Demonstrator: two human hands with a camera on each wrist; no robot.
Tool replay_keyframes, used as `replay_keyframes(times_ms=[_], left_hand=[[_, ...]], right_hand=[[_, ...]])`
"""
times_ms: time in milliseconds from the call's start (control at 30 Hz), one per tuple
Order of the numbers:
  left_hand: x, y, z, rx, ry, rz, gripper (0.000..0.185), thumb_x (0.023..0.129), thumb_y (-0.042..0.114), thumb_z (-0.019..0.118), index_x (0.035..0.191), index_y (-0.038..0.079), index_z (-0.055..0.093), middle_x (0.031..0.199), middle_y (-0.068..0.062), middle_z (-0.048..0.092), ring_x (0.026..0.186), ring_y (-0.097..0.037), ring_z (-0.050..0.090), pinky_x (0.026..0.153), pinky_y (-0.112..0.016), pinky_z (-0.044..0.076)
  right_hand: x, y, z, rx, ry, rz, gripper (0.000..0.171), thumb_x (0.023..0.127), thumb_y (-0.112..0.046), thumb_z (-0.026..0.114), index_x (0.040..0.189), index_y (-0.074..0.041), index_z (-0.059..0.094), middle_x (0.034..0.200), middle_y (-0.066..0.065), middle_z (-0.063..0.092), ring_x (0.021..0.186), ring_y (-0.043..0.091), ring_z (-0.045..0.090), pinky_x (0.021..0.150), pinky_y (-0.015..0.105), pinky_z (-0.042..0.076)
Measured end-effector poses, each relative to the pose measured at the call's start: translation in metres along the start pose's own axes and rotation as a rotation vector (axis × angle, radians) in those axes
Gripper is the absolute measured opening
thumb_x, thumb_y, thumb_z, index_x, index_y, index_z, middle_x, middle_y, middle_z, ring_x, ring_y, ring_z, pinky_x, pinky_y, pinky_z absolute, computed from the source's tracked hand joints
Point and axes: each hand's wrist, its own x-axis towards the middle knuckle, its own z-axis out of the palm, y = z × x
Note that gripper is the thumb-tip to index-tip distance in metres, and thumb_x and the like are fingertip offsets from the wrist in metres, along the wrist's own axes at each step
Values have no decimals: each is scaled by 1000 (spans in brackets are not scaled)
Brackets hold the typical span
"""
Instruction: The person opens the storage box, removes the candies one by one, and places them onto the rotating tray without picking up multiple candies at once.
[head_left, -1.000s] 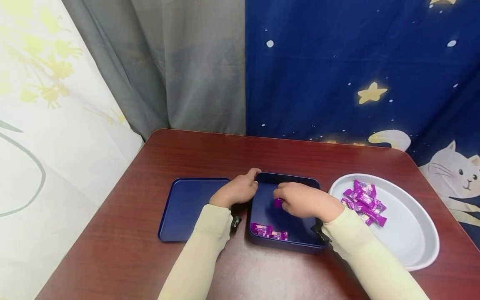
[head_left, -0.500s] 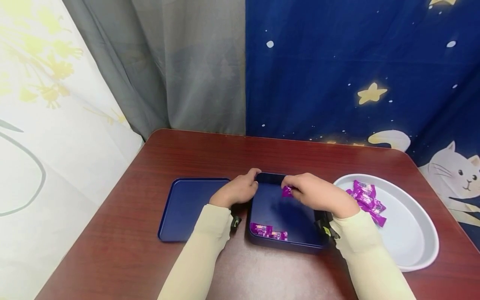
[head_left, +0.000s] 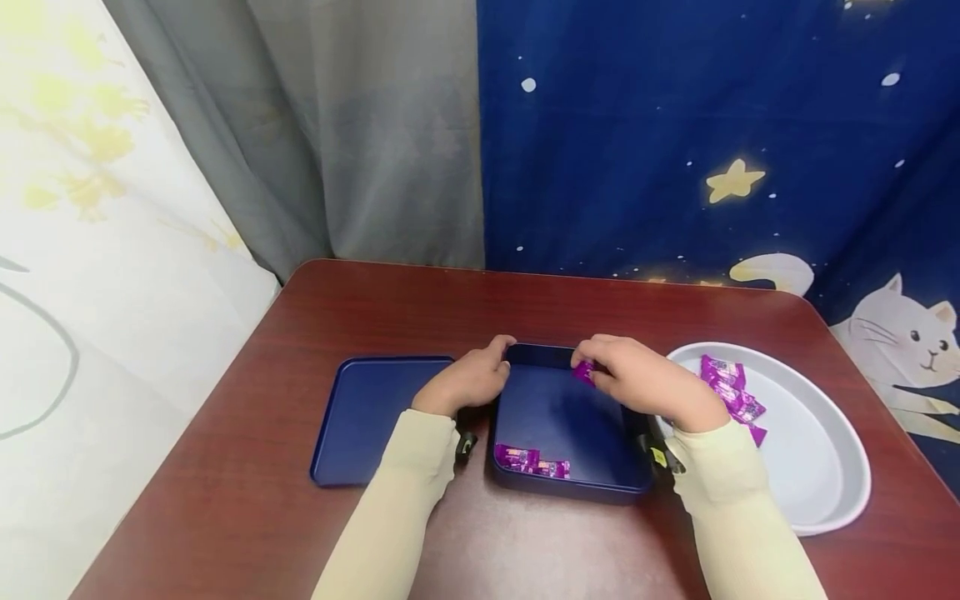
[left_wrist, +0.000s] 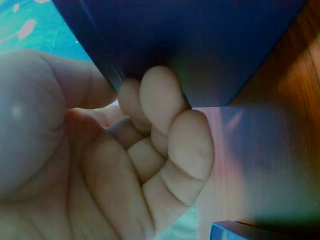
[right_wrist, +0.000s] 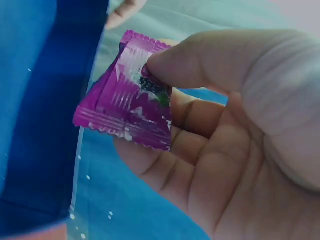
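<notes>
In the head view a dark blue rectangular box sits on the table with its inside facing up. Two purple wrapped candies lie end to end along its near left edge. My left hand grips the box's far left corner; in the left wrist view its curled fingers touch the blue wall. My right hand is over the far right part of the box. Between thumb and fingers it pinches one purple candy, printed with dark berries.
A flat blue lid lies left of the box. On the right stands a large white oval tray with a pile of purple candies, partly hidden by the right arm. Curtains hang behind the table.
My right hand has moved away from me and right, from the middle of the box toward its far right, with the candy. The left hand stays at the corner. The head view has shifted slightly.
</notes>
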Motion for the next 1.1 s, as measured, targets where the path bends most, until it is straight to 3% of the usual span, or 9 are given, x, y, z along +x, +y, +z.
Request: replay_keyframes(times_ms=[167, 400, 667, 1000, 1100], left_hand=[[-1, -1, 0, -6, 2, -1, 47, 107, 20, 39, 152, 13, 32, 138, -13, 56, 124, -23, 55, 106, -45, 41], [-1, -3, 1, 0, -1, 13, 47, 107, 19, 38, 152, 12, 31, 139, -14, 55, 123, -24, 55, 105, -44, 41], [-1, -3, 1, 0, -1, 11, 48, 107, 20, 38, 153, 11, 31, 144, -14, 51, 128, -25, 52, 107, -45, 39], [0, -3, 0, -3, 3, 14, 48, 107, 20, 38, 153, 13, 30, 140, -13, 54, 124, -23, 54, 106, -44, 40], [1, -4, 1, 0, 3, 14, 48, 107, 20, 38, 153, 12, 30, 140, -13, 54, 123, -23, 54, 106, -44, 40]], right_hand=[[-12, 5, -10, 10, 44, 49, 21, 90, 3, 62, 105, -10, 68, 98, 0, 64, 89, 19, 59, 83, 42, 51], [-34, 17, -26, 36, 67, 172, 19, 91, 5, 62, 104, -7, 66, 88, 0, 63, 75, 13, 60, 77, 43, 52], [-56, 42, -37, -33, 101, 290, 20, 88, 3, 64, 106, -6, 66, 90, 7, 68, 83, 26, 61, 81, 52, 50], [-71, 62, -45, -7, 32, 388, 24, 88, -2, 66, 111, 3, 65, 90, 7, 67, 82, 25, 60, 82, 55, 51], [-76, 70, -46, 6, 6, 423, 20, 88, -1, 65, 107, 5, 66, 87, 7, 66, 77, 23, 58, 75, 49, 53]])
